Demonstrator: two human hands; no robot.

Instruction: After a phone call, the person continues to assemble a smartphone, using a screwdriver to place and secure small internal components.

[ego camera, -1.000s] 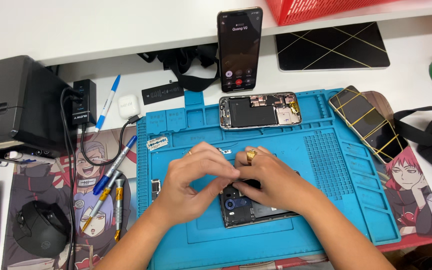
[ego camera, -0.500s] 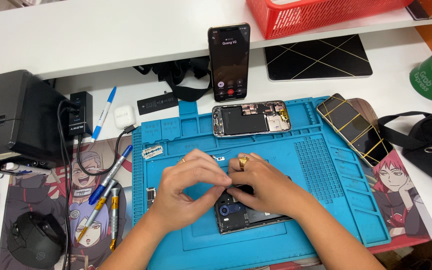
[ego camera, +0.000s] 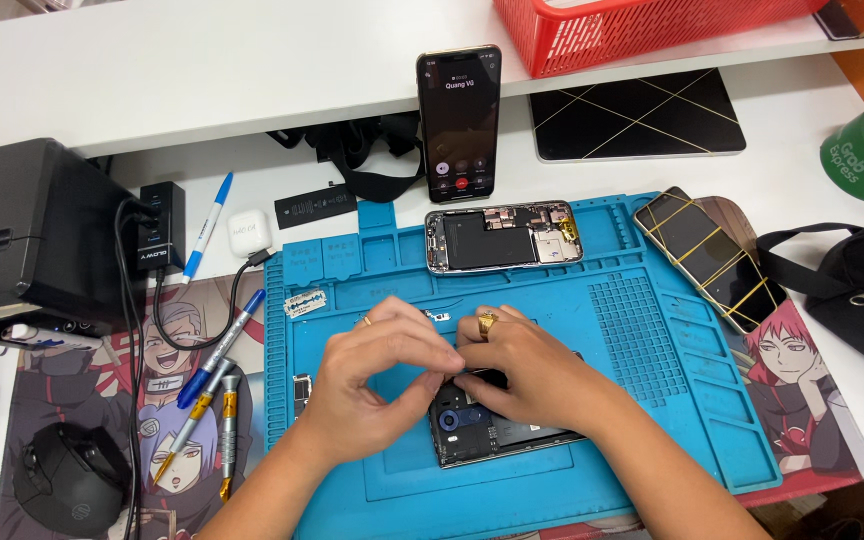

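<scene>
Left hand (ego camera: 377,385) is seen in the head view with fingers curled narrow, fingertips pinched at the top edge of an opened dark phone (ego camera: 497,430); whether a part is gripped cannot be told. Right hand (ego camera: 532,375) is laid over the same phone, fingers pressed on it. The phone is found flat on the blue work mat (ego camera: 652,400), near its middle. A second opened phone (ego camera: 504,237) is noted further back.

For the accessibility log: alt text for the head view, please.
Both bare hands, left hand and right hand, meet over an opened dark phone lying on a blue silicone repair mat. Behind them lies a second opened silver-framed phone; a black phone with a lit screen stands upright.
</scene>
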